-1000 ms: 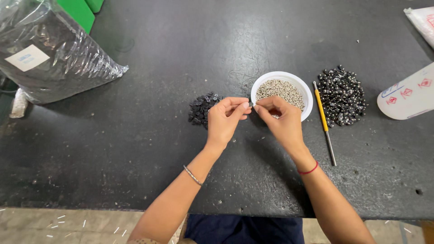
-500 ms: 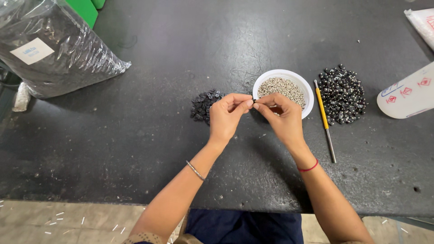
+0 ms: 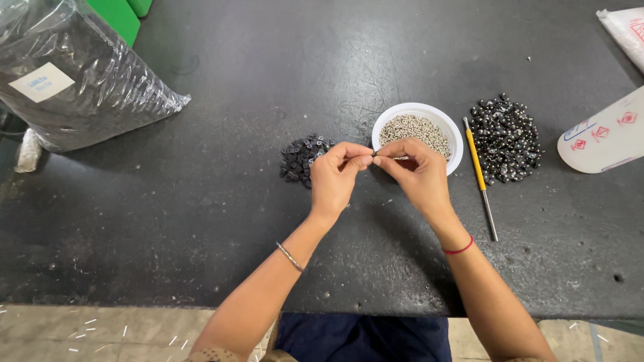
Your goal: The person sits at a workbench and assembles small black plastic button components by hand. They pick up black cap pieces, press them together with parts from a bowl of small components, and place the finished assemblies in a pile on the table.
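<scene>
A single head-worn view looks steeply down, fairly near, onto the dark table [image 3: 201, 201] ahead.

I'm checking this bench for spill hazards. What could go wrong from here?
The tiny part pinched between the left hand and right hand could slip and vanish on the dark table. The right hand sits right by the bowl rim; a nudge might tip it. The two loose piles could scatter or mix.
</scene>
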